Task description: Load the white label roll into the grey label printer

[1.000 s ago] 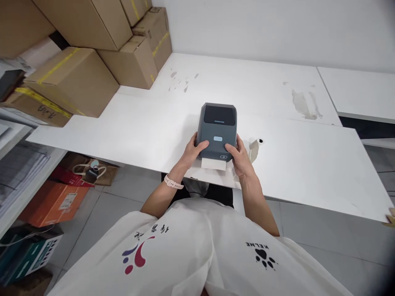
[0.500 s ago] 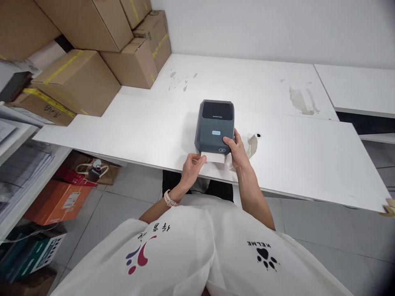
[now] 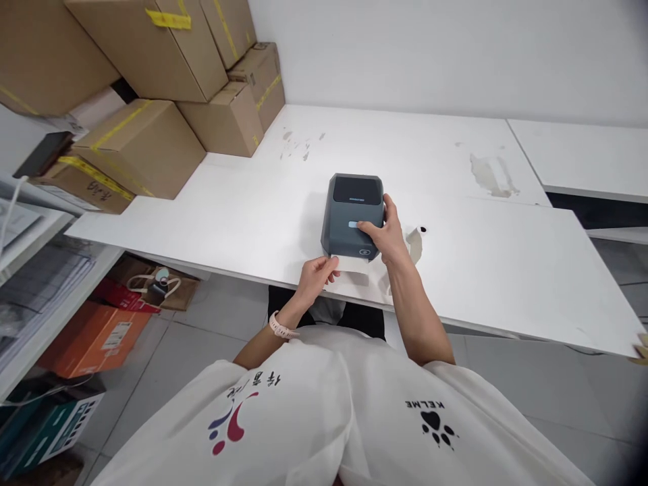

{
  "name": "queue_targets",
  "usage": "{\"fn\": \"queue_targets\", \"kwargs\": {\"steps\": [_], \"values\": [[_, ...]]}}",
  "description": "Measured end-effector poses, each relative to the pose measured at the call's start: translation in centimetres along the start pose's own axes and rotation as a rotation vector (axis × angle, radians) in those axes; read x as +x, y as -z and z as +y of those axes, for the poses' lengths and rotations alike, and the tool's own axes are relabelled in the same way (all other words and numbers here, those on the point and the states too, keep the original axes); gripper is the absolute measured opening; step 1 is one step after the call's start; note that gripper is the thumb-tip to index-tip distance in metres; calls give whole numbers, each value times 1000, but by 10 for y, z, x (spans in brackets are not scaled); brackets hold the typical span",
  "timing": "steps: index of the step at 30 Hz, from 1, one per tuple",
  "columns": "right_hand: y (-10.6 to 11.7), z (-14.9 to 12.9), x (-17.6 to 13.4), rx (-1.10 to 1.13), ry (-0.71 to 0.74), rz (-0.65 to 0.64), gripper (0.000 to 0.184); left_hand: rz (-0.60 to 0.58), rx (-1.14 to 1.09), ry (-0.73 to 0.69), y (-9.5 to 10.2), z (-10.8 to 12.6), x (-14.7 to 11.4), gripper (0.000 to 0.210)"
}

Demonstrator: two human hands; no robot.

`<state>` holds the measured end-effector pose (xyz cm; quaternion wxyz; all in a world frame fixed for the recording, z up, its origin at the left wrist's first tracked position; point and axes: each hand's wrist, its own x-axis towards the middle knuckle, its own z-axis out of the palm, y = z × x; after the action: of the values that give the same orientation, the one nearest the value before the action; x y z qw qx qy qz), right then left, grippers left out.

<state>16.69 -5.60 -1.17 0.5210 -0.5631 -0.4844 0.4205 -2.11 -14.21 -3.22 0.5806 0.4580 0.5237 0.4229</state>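
A dark grey label printer (image 3: 340,233) with a black window on top sits on the white table. From its front slot comes a blank white paper strip (image 3: 355,264). My left hand (image 3: 312,278) pinches the left edge of that strip between thumb and fingers. On the printer's right side, my right hand (image 3: 391,237) grips the casing; its thumb lies over the small pale panel on the lid and the fingers go down the side, partly hidden. Just right of this hand lies a small paper roll (image 3: 416,237) with a loose, curled tail.
Stacked cardboard boxes (image 3: 146,145) with yellow tape fill the table's left end. The white table (image 3: 486,270) has its front edge close to my body. Stain marks (image 3: 489,174) show at the back right. An orange box (image 3: 96,337) stands low at left.
My right thumb has slid up the lid from the front right corner to the pale panel. My left hand still pinches the strip. The whole view has shifted slightly downward.
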Motion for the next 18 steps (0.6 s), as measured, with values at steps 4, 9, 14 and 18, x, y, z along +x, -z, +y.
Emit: {"fn": "queue_targets", "kwargs": {"steps": [4, 9, 14, 18], "values": [[0, 2, 4, -43, 51, -15, 104, 216, 25, -142, 7, 5, 10, 35], [5, 1, -24, -10, 35, 2, 94, 294, 32, -240, 15, 18, 24, 39], [9, 5, -65, -6, 5, 67, 73, 205, -23, -141, 22, 18, 37, 49], [8, 3, -82, -61, 35, 42, 70, 174, -47, -86, 20, 13, 51, 47]]}}
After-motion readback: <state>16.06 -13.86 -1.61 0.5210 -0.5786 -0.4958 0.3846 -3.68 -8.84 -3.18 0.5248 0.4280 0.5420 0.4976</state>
